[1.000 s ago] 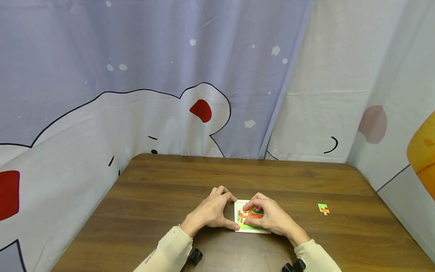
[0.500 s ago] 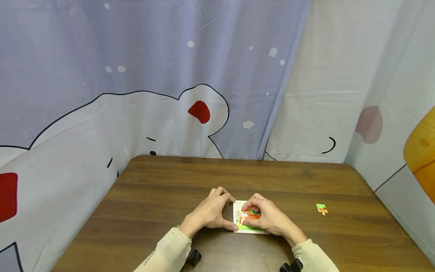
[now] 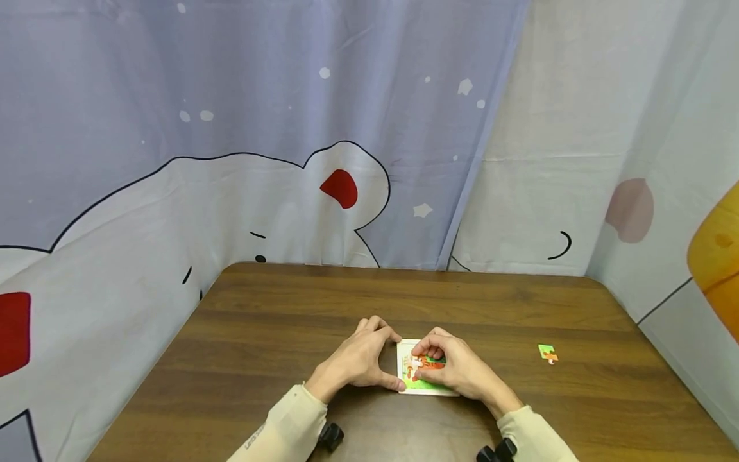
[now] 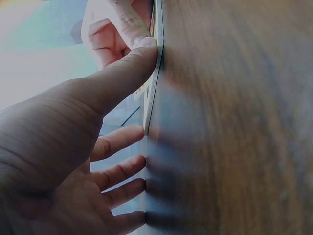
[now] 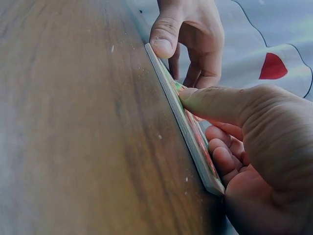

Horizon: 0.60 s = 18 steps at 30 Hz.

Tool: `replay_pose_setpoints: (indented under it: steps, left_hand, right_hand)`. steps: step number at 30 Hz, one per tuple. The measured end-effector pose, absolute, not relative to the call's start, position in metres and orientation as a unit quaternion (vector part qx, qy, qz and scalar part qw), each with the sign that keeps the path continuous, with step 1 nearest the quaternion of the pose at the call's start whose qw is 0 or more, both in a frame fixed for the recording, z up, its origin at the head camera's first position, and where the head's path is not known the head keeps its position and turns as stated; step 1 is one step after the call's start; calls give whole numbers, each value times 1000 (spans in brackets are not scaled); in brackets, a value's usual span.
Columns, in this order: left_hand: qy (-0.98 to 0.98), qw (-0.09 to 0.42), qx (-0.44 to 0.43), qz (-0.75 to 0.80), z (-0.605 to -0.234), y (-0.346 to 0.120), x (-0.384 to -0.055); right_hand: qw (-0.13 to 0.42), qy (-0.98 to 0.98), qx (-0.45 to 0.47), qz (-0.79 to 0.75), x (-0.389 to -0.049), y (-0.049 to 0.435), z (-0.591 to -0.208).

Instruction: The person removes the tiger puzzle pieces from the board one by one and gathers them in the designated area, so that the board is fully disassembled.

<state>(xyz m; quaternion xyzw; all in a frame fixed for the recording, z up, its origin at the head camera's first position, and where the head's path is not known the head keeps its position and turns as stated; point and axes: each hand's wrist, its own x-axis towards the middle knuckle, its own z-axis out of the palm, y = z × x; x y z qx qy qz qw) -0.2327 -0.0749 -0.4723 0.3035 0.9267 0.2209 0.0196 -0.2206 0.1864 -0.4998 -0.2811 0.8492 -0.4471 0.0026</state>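
Note:
A small framed jigsaw puzzle board (image 3: 407, 344) with an orange tiger on green lies flat on the table before me. My left hand (image 3: 355, 360) steadies its left side, thumb at the near corner and index finger touching the far one. In the left wrist view the other fingers (image 4: 124, 192) are extended, tips on the table. My right hand (image 3: 464, 371) is over the board, thumb and index finger pinching a puzzle piece (image 3: 412, 364) on the tiger picture. The right wrist view shows the thumb (image 5: 215, 104) on the picture; the piece is mostly hidden by fingers.
A loose green and orange puzzle piece (image 3: 548, 353) lies on the brown wooden table (image 3: 288, 301), well right of the board. Printed curtains (image 3: 277, 205) hang close behind the table and along both sides.
Both hands stay almost in place. The picture between my right fingertips looks slightly shifted, with more white showing there. The whole head view has moved a little.

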Motion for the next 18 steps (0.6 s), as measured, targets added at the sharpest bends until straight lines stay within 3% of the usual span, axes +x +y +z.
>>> replay_pose_setpoints:
  steps: [10, 18]
  left_hand:
    - [927, 18, 305, 218, -471, -75, -234]
    - [928, 21, 303, 217, -472, -75, -234]
  right_hand:
    - [-10, 835, -302, -460, -222, 188, -497]
    - [25, 838, -288, -462, -224, 190, -497]
